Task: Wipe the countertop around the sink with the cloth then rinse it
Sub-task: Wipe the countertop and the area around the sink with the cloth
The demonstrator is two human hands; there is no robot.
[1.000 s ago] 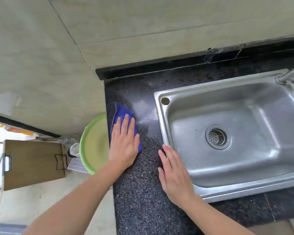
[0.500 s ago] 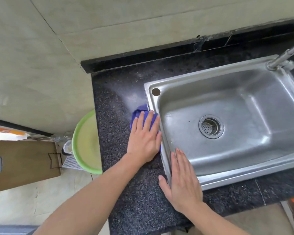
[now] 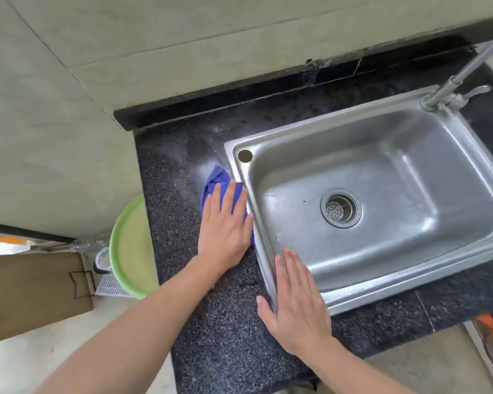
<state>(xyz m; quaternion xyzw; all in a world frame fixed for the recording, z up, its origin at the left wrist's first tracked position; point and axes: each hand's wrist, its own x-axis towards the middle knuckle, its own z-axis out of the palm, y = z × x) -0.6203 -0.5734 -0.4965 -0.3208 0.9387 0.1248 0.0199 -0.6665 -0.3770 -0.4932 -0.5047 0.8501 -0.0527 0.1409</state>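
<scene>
Under my left hand (image 3: 225, 231) the cloth (image 3: 215, 179) lies bunched on the countertop (image 3: 174, 211), pressed by straight fingers hard against the sink (image 3: 261, 243) rim. My right hand (image 3: 296, 302), nearer me, rests flat across that same rim, fingers straight, gripping nothing. The cloth looks soft, light and limp. I judge it will crumple and slide under the palm, so for rinsing I'd gather it by the loose fold beyond my fingertips. The tap (image 3: 456, 78) stands well beyond the right hand. A green basin (image 3: 128, 245) sits lower, left of the left hand. The raised rim is the likeliest snag for strokes.
</scene>
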